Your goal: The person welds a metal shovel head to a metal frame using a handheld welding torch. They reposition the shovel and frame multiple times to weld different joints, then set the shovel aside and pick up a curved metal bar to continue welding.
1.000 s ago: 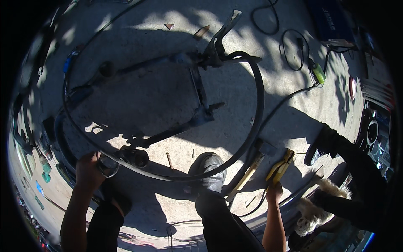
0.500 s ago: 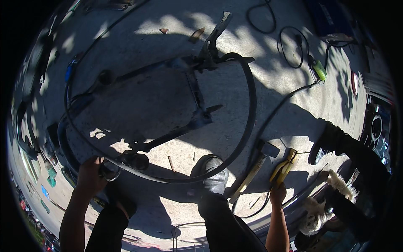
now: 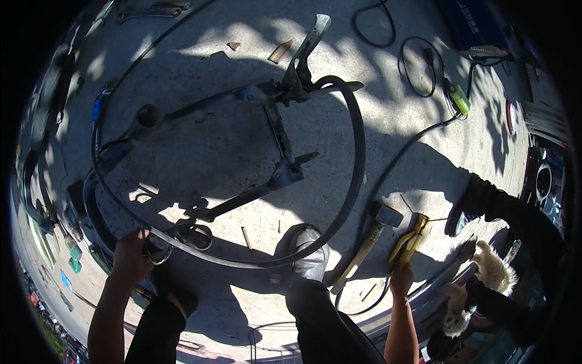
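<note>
My right hand (image 3: 401,283) is closed round the grip of a yellow welding electrode holder (image 3: 410,241), low on the right. A thin rod sticks out from its jaws, and a black cable trails from its back end. My left hand (image 3: 131,255) is closed on the near left corner of a dark metal tube frame (image 3: 242,195), beside a short open metal ring (image 3: 159,250). That hand's fingertips are partly hidden. The frame lies on the concrete; its large curved bar (image 3: 359,151) sweeps round to the right and back past my shoe.
A wooden-handled hammer (image 3: 362,252) lies left of the electrode holder. Black cable with a green connector (image 3: 459,99) runs toward a blue box (image 3: 476,27). At right are another person's leg (image 3: 509,212) and a pale fluffy dog (image 3: 494,270). Wrenches (image 3: 151,11) lie far left.
The dog at the right has shifted its head and body. The metal frame appears slightly farther left in view. Both my hands keep nearly the same places and grips.
</note>
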Tool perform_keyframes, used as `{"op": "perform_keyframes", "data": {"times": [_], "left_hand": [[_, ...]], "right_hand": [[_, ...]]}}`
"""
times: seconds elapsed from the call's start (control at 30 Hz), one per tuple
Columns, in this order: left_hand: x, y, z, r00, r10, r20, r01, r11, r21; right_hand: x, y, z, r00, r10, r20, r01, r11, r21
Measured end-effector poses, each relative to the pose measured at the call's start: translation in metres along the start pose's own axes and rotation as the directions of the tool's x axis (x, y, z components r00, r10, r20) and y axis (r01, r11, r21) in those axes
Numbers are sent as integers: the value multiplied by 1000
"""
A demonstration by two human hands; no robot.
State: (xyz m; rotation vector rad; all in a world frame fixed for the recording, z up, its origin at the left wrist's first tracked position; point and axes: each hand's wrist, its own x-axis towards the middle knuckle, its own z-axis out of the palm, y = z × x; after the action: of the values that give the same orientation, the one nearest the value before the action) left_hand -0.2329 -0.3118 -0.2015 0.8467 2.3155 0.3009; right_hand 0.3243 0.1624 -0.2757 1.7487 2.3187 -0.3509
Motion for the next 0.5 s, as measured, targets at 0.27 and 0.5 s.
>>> {"op": "perform_keyframes", "data": {"times": [0.27, 0.5], "left_hand": [[-3, -7, 2, 1000, -12, 16, 11, 1000, 17], [-2, -5, 1, 1000, 25, -2, -25, 998, 50]], "right_hand": [[0, -3, 0, 998, 54, 30, -53, 998, -19], [-1, -12, -4, 997, 66, 36, -65, 998, -10]]}}
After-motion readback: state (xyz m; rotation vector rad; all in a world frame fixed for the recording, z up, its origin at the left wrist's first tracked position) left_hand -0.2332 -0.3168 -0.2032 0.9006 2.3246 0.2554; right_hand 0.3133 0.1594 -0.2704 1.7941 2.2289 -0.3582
